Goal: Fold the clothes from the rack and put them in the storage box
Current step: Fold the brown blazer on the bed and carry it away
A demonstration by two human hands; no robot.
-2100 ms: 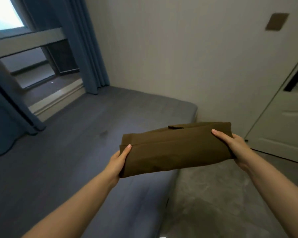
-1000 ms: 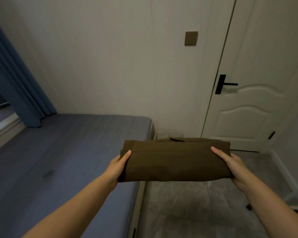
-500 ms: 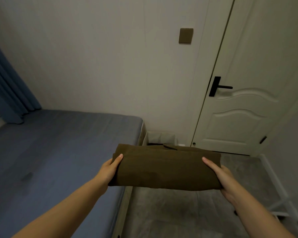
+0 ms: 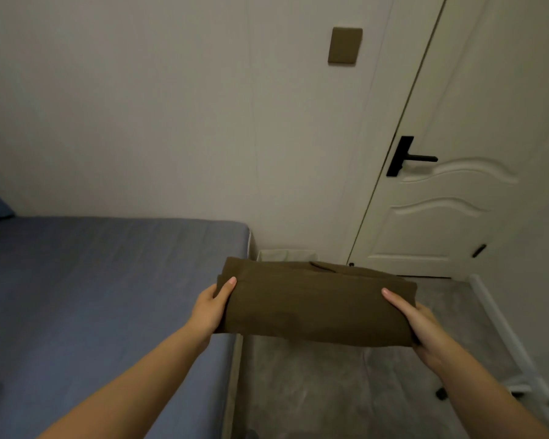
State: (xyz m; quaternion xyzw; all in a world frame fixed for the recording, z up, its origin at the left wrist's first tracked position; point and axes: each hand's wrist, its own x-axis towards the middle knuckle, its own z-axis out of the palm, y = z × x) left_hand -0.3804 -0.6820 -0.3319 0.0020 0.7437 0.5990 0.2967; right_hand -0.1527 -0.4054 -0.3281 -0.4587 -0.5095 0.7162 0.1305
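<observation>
A folded olive-brown garment (image 4: 314, 302) is held level in the air between both hands, over the bed's corner and the floor. My left hand (image 4: 211, 307) grips its left end, thumb on top and fingers underneath. My right hand (image 4: 417, 323) grips the right end the same way. Behind the garment, a white storage box (image 4: 286, 255) stands on the floor against the wall, between the bed and the door; only its rim shows.
A bed with a blue-grey sheet (image 4: 108, 296) fills the left side. A white door (image 4: 463, 172) with a black handle (image 4: 406, 158) is shut at the right. White legs of a rack (image 4: 526, 369) stand at the lower right on the grey floor.
The view has swung right from the window and curtain to the door. The garment stays held in both hands, and the white box has come into view behind it.
</observation>
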